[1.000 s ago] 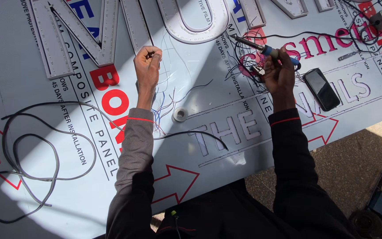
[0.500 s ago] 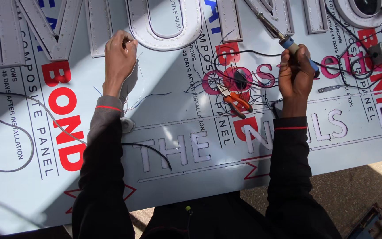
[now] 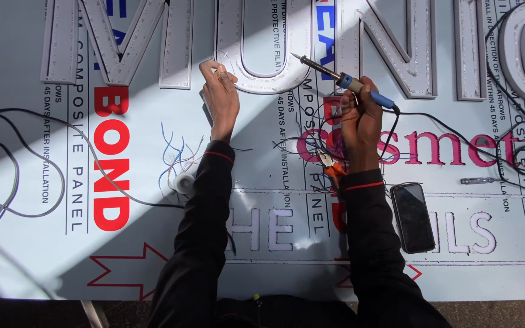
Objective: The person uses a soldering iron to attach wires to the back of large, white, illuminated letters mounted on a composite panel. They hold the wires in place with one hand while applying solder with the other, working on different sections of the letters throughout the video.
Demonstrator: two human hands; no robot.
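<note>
Head view shows the right hand (image 3: 360,124) gripping a blue-handled soldering iron (image 3: 341,79) at upper centre, tip toward a raised white letter (image 3: 262,45), whose lower edge the left hand (image 3: 220,97) pinches.

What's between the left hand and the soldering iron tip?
In the head view, only the lower curve of the raised white letter lies between the left hand and the soldering iron tip.

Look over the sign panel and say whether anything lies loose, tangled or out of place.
Yes. Black cables lie tangled under the right hand, which holds a soldering iron. Thin blue and white wires splay loose beside the left sleeve. Orange-handled pliers lie among the cables.
</note>
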